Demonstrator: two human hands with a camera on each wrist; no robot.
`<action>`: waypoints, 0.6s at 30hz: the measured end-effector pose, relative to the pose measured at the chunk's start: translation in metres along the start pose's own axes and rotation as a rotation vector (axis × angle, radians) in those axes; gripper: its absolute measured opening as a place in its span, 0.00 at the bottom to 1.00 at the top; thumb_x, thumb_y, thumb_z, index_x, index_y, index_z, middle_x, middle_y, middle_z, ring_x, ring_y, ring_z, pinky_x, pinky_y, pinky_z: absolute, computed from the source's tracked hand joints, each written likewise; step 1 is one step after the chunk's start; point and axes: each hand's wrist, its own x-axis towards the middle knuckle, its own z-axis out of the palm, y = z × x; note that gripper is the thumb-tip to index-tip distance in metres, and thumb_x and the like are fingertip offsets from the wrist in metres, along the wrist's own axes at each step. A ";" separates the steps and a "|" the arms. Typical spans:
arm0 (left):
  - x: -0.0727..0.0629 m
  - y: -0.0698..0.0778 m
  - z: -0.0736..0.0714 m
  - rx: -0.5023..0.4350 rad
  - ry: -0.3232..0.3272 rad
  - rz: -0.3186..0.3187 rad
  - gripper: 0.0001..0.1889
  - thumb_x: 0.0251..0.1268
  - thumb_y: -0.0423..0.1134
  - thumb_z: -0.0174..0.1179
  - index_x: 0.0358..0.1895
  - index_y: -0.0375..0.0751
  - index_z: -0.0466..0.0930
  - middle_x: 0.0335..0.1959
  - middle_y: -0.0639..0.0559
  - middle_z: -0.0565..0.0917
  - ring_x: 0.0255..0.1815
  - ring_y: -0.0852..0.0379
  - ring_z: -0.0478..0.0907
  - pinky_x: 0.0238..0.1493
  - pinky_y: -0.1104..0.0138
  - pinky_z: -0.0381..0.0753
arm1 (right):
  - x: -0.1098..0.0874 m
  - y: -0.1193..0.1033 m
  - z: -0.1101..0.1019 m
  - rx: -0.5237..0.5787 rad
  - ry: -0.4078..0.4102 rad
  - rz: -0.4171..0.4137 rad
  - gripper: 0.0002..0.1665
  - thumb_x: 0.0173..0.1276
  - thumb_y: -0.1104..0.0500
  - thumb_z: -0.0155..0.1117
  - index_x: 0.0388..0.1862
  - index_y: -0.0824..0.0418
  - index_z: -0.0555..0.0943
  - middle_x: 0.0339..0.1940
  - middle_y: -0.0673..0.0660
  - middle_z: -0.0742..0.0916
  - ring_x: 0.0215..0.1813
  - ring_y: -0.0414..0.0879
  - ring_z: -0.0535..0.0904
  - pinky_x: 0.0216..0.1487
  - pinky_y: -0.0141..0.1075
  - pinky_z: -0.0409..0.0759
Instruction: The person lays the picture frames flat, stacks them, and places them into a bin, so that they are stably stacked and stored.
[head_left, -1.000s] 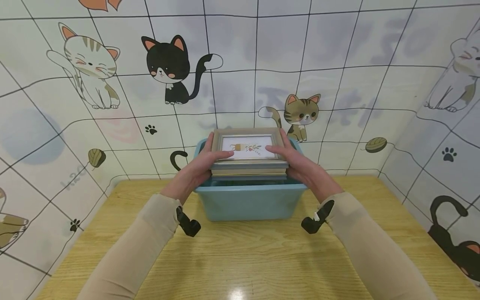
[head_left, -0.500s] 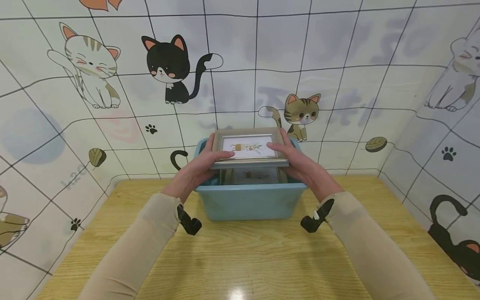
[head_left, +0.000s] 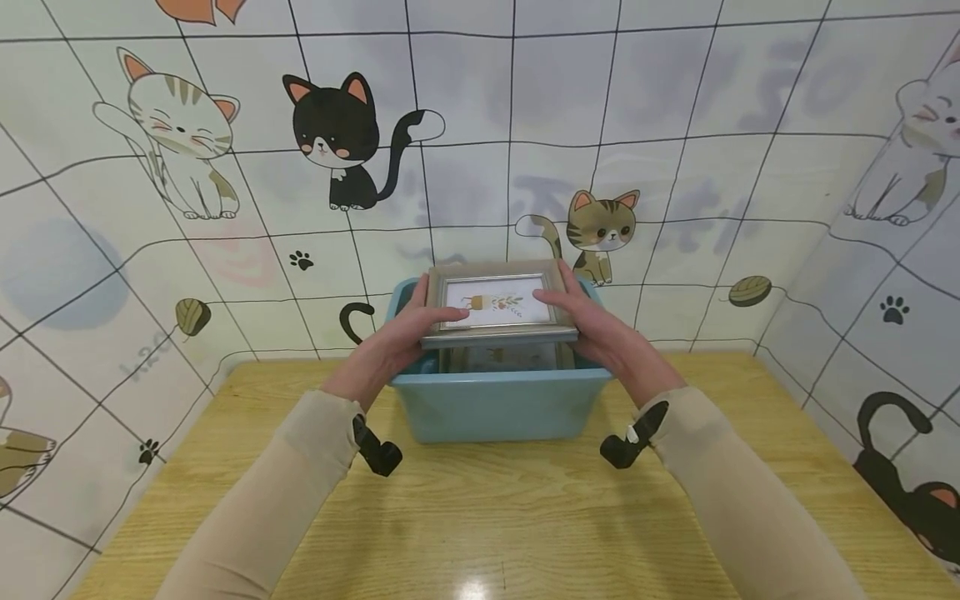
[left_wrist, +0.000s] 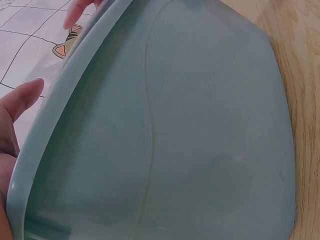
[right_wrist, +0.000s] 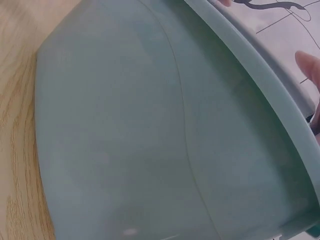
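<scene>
A silver-beige picture frame point(head_left: 498, 332) with a small plant print lies face up above the blue plastic tub point(head_left: 502, 410). My left hand point(head_left: 405, 336) holds its left end, the thumb over the print. At the right end my right hand point(head_left: 597, 323) grips it the same way, thumb on top and the other fingers around the side, partly hidden. Lower down, inside the tub, a second picture frame point(head_left: 510, 358) lies partly covered by the held one. Both wrist views mostly show the tub's outer wall point(left_wrist: 210, 120), with a thumb point(right_wrist: 309, 65) beyond its rim in the right one.
The tub stands on a wood-grain table point(head_left: 480, 508), close to the back wall point(head_left: 472, 108), which is covered in cat-print sheeting. Its raised rim point(head_left: 502, 377) runs in front of both hands. Black wrist cameras point(head_left: 382, 454) hang beneath both sleeves.
A second ago several frames were stacked between my hands. The lower part has since gone down into the tub, leaving one frame held, which has sunk slightly and tilted.
</scene>
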 end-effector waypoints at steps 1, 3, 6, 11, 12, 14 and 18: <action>0.000 0.000 0.000 0.003 -0.003 -0.003 0.59 0.67 0.38 0.67 0.83 0.65 0.26 0.82 0.50 0.44 0.77 0.45 0.48 0.78 0.46 0.42 | 0.000 0.000 0.000 -0.003 0.001 0.006 0.58 0.77 0.51 0.59 0.83 0.35 0.26 0.84 0.55 0.37 0.78 0.58 0.48 0.78 0.55 0.41; -0.001 -0.001 0.001 0.005 -0.008 -0.008 0.58 0.68 0.39 0.66 0.83 0.64 0.26 0.82 0.50 0.43 0.77 0.45 0.49 0.77 0.47 0.43 | -0.001 0.000 0.000 -0.007 0.005 0.017 0.58 0.77 0.50 0.58 0.83 0.35 0.26 0.84 0.55 0.38 0.77 0.59 0.50 0.78 0.56 0.41; -0.001 -0.001 0.001 0.002 -0.018 -0.025 0.56 0.70 0.41 0.65 0.83 0.63 0.26 0.82 0.48 0.46 0.77 0.45 0.52 0.77 0.47 0.45 | 0.000 0.001 0.000 -0.007 0.016 0.034 0.56 0.78 0.49 0.57 0.84 0.35 0.26 0.84 0.57 0.41 0.74 0.57 0.53 0.78 0.55 0.42; 0.000 0.000 0.000 0.024 -0.016 -0.058 0.57 0.72 0.41 0.64 0.83 0.62 0.23 0.84 0.45 0.39 0.80 0.46 0.46 0.79 0.49 0.43 | 0.001 0.001 0.000 0.014 0.013 0.053 0.53 0.79 0.46 0.52 0.84 0.37 0.26 0.83 0.62 0.48 0.72 0.58 0.60 0.78 0.53 0.43; 0.000 0.000 0.000 0.025 -0.014 -0.061 0.57 0.72 0.41 0.65 0.83 0.62 0.22 0.84 0.45 0.36 0.82 0.47 0.43 0.79 0.49 0.42 | 0.001 0.001 0.000 0.011 0.009 0.058 0.53 0.79 0.46 0.52 0.84 0.37 0.26 0.83 0.62 0.48 0.73 0.58 0.59 0.79 0.54 0.43; 0.000 0.000 0.000 0.040 -0.013 -0.063 0.59 0.72 0.40 0.65 0.82 0.63 0.20 0.84 0.46 0.31 0.83 0.48 0.36 0.79 0.50 0.42 | 0.000 0.001 0.001 -0.008 -0.018 0.063 0.53 0.80 0.44 0.50 0.84 0.40 0.25 0.84 0.63 0.46 0.77 0.60 0.55 0.79 0.55 0.40; -0.001 -0.002 -0.001 0.052 -0.022 -0.062 0.59 0.73 0.40 0.65 0.82 0.65 0.19 0.84 0.46 0.27 0.84 0.48 0.31 0.79 0.50 0.42 | -0.002 0.003 0.003 -0.101 -0.032 0.072 0.54 0.80 0.41 0.49 0.84 0.45 0.23 0.85 0.61 0.37 0.83 0.64 0.36 0.79 0.58 0.34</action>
